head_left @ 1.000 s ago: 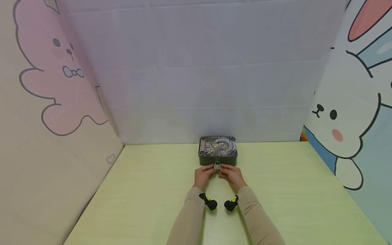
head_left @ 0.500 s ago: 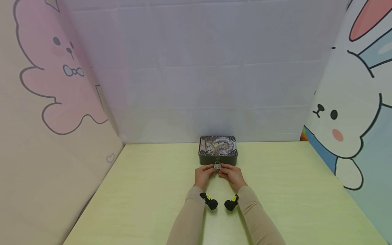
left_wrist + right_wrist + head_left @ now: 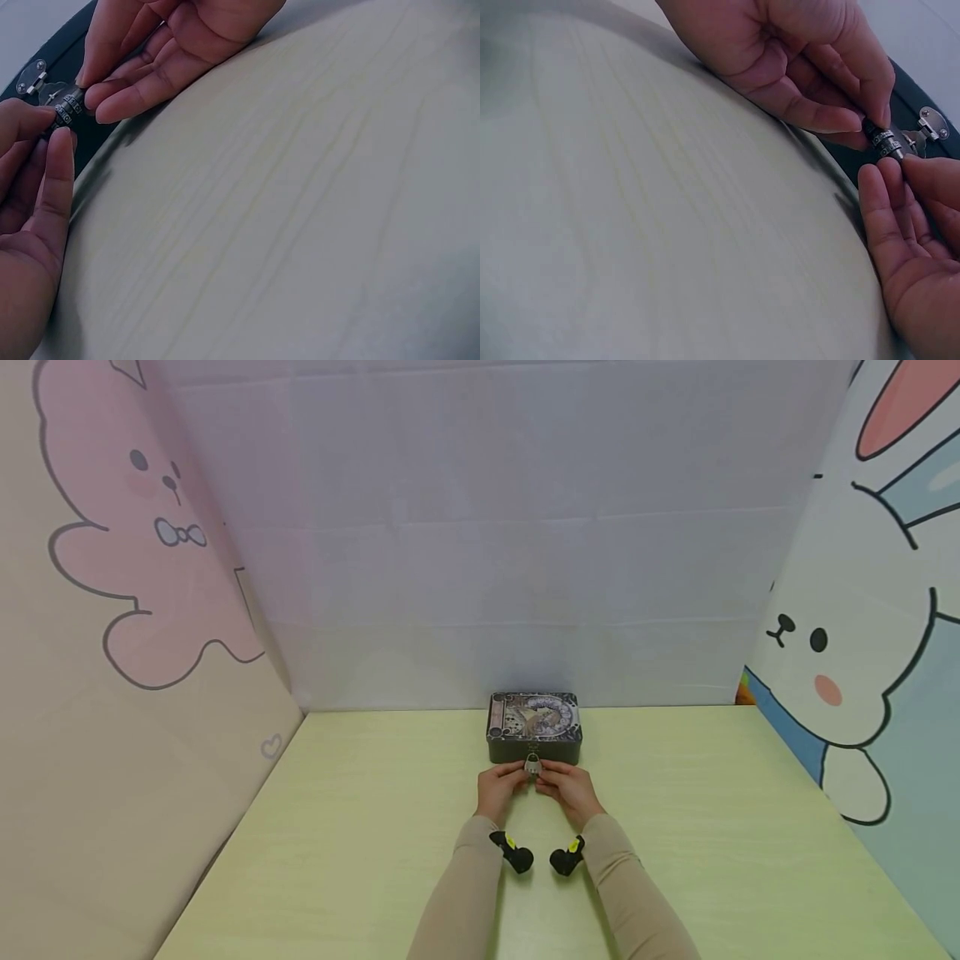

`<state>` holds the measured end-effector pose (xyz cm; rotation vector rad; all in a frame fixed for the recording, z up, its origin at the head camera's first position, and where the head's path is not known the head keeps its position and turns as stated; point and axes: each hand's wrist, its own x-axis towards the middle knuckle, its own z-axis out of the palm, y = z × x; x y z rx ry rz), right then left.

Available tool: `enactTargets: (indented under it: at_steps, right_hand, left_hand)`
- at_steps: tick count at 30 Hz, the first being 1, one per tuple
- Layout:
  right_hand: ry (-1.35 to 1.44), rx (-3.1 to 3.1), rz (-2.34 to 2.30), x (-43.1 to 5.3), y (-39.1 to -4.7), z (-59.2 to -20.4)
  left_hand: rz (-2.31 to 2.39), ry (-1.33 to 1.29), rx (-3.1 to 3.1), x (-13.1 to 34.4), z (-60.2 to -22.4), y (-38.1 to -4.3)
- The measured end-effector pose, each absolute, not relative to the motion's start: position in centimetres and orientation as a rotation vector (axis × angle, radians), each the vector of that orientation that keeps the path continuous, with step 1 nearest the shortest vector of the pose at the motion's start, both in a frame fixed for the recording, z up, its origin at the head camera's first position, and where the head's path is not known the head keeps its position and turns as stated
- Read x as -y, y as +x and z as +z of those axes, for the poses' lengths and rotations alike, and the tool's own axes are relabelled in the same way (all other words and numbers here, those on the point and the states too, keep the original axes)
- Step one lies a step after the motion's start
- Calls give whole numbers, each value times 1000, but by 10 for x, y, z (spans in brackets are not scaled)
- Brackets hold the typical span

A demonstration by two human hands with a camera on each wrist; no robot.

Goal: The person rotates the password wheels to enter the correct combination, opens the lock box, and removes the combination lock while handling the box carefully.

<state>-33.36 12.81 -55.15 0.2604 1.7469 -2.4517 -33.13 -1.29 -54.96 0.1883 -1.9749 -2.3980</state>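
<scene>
A small combination padlock (image 3: 532, 765) with numbered dials is at the front of a dark tin box (image 3: 534, 728) with a printed lid. My left hand (image 3: 497, 793) pinches the padlock's left end between thumb and fingers. From the other side, my right hand (image 3: 572, 790) pinches its right end. Close up in the left wrist view, rows of digits show on the lock body (image 3: 69, 109) between both sets of fingertips. A metal hasp (image 3: 932, 124) on the box front sits right by the lock in the right wrist view. Fingers cover the lock's ends.
The box stands at the back edge of a pale yellow-green table (image 3: 360, 827), close to a white cloth backdrop (image 3: 480, 543). Side panels with a pink cartoon animal (image 3: 150, 568) and a white rabbit (image 3: 847, 652) flank the table. Black wrist cameras (image 3: 517, 858) sit inside both sleeves.
</scene>
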Motion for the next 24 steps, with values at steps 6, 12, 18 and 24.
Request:
enactTargets:
  at_steps: [6,12,18,24]
  right_hand:
    - [258,-1744,-2451,-128,-334,-552]
    - [254,-1739,-2461,-128,-332,-551]
    - [249,-1733,-2464,-129,-333,-551]
    - [249,-1727,-2466,-129,-332,-552]
  left_hand:
    - [-2399,182,1973,14,-536,-322]
    - [-2372,205,2013,14,-559,-336]
    - [-2382,218,2013,15,-561,-337]
    - [-2412,190,1993,16,-563,-338]
